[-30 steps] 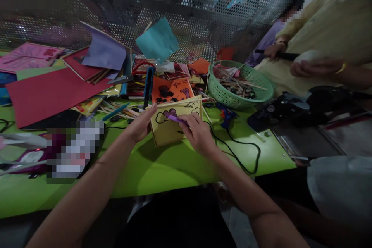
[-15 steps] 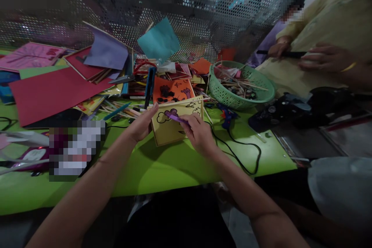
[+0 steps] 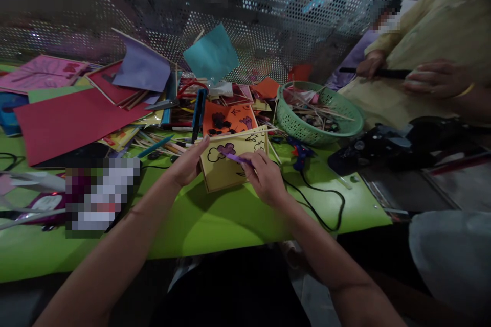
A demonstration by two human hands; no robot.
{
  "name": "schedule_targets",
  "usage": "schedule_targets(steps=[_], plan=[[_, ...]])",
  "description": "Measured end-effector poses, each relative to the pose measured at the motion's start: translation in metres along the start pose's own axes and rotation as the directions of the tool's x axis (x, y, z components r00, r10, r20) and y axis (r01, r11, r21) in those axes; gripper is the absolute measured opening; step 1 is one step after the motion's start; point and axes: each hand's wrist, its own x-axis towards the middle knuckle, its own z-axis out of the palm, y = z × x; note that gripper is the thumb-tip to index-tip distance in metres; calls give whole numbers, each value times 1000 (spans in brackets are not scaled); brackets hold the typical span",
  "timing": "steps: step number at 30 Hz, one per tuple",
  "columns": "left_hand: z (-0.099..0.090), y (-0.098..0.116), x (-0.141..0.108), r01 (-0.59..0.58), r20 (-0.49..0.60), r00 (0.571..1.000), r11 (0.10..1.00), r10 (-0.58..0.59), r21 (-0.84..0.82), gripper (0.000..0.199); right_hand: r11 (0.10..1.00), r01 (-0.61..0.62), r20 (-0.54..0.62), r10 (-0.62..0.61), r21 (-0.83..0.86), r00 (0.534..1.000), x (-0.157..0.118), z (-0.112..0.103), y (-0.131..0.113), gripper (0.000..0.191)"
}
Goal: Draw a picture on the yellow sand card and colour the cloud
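My left hand (image 3: 188,164) grips the left edge of a yellow card (image 3: 218,176), thumb at its upper corner and the other fingers hidden behind it. The card is tilted up toward me and has a thin stick along its top edge. Black outlines of clouds or flowers are drawn on it, one partly coloured purple. My right hand (image 3: 264,176) is closed around a purple marker (image 3: 240,158), whose tip is at the purple patch. Just behind stands an orange card (image 3: 210,112) with dark shapes on it.
A green basket (image 3: 318,135) of sticks stands right of the cards, near a blue glue gun (image 3: 299,153) and its black cord. Red paper (image 3: 76,120), scissors (image 3: 164,104) and pens lie left. At right, a co-worker's hands (image 3: 433,79) hold a dark rod (image 3: 391,72).
The purple marker has shifted slightly right and down over the card, along with my right fingers. My left hand and the card stay almost still.
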Motion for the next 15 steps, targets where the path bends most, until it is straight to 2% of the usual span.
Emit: schedule_targets(steps=[6,11,15], plan=[[0,1,-1,29,-36,999,999,-28,28,51,1000,-2,13,3,-4,1000,1,0,-2,26],[-2,0,0,-2,-6,1000,1000,2,7,56,1000,-10,-12,11,18,1000,-1,-1,0,25],[-1,0,0,1,-18,1000,1000,-1,-5,53,1000,-6,-7,6,7,1000,0,-1,1,25]])
